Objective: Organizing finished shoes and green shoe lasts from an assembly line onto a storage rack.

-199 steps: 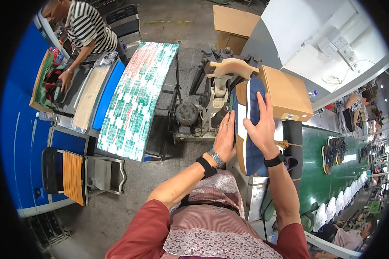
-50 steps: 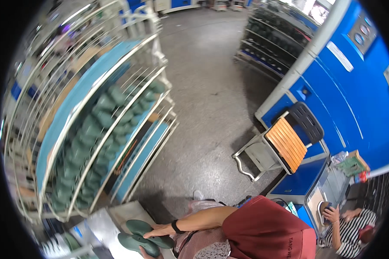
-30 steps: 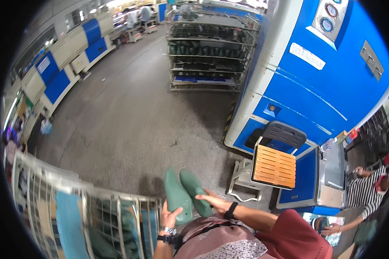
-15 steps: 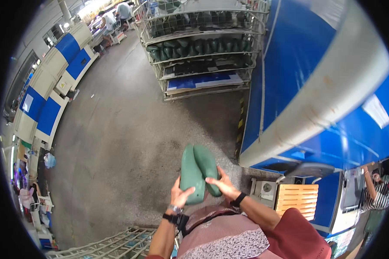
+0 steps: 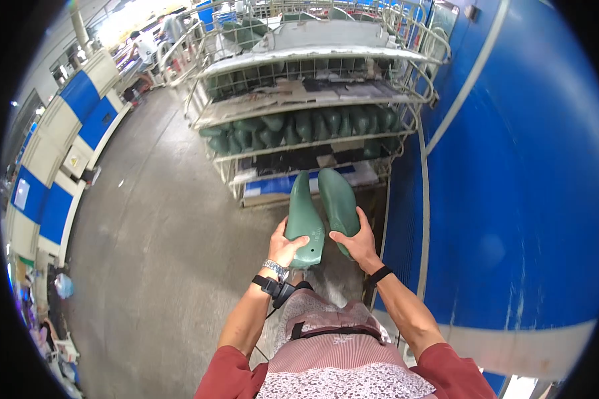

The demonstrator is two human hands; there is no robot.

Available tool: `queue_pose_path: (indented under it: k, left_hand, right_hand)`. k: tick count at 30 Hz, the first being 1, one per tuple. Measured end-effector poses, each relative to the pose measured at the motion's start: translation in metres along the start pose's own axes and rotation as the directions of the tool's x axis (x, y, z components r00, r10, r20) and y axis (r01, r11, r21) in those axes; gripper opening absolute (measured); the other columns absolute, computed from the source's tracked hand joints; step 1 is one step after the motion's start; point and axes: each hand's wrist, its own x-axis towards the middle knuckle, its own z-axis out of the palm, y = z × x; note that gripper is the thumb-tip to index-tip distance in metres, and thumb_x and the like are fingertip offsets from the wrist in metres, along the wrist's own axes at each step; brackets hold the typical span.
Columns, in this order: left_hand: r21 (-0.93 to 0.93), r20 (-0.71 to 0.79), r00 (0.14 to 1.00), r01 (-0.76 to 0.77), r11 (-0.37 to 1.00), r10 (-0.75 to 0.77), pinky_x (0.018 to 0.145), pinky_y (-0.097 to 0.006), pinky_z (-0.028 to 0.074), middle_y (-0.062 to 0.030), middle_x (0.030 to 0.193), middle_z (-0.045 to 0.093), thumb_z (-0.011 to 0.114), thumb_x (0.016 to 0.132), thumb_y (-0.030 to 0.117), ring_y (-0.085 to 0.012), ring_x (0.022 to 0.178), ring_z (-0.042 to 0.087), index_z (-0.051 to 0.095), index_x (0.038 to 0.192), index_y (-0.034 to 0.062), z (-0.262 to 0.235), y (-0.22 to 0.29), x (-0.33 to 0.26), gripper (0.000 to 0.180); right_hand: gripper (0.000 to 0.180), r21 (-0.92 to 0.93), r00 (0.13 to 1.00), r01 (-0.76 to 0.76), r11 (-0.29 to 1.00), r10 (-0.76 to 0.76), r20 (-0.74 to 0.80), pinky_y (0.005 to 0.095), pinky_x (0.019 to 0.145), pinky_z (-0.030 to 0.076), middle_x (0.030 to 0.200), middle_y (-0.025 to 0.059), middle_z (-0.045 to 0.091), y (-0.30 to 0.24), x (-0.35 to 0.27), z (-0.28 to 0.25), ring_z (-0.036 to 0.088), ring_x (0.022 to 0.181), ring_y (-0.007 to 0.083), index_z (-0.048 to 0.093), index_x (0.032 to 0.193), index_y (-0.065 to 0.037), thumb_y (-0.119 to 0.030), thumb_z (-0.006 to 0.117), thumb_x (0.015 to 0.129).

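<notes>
Two green shoe lasts are held out in front of me, one in each hand, with their toes pointing away. My left hand is closed around the heel end of the left shoe last, thumb on top near a small dark hole. Around the other shoe last, my right hand grips the rear right side, its thumb pressed on the upper face. A narrow gap separates the two lasts. Beyond them stands a wheeled-style wire rack with several green shoe lasts lined up on a middle shelf.
A tall blue machine panel rises close on my right. Blue and cream machines line the far left side. Grey concrete floor runs between. People sit working at the far upper left.
I have moved forward, so the rack is nearer and the blue panel fills the right. My hands have drawn the two lasts apart, opening a gap between them.
</notes>
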Motion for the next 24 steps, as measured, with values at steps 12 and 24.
queue_pose_path:
  k: [12,24]
  left_hand:
    - [0.068,-0.138,0.990,0.054,0.996,-0.044,0.087,-0.034,0.056,-0.0151,0.117,0.067,0.083,0.077,0.011,-0.0229,0.100,0.067,0.051,0.134,-0.0077,-0.013,0.043,0.353,0.067]
    - [-0.181,-0.320,0.926,0.146,0.973,-0.199,0.060,-0.029,0.049,0.0003,0.080,0.061,0.082,0.086,0.028,-0.0144,0.067,0.056,0.067,0.110,-0.0013,0.013,0.031,0.419,0.041]
  right_hand:
    - [0.106,-0.403,0.998,0.055,0.914,-0.062,-0.005,0.0435,0.104,0.045,0.137,0.0241,0.055,-0.072,0.359,0.070,0.055,0.125,0.0387,0.038,0.149,-0.001,-0.045,0.088,0.066]
    - [0.073,-0.089,0.976,0.116,0.989,-0.097,0.194,0.0410,0.109,0.040,0.140,0.0223,0.055,-0.008,0.488,0.118,0.049,0.133,0.0349,0.054,0.138,-0.004,-0.051,0.072,0.085]
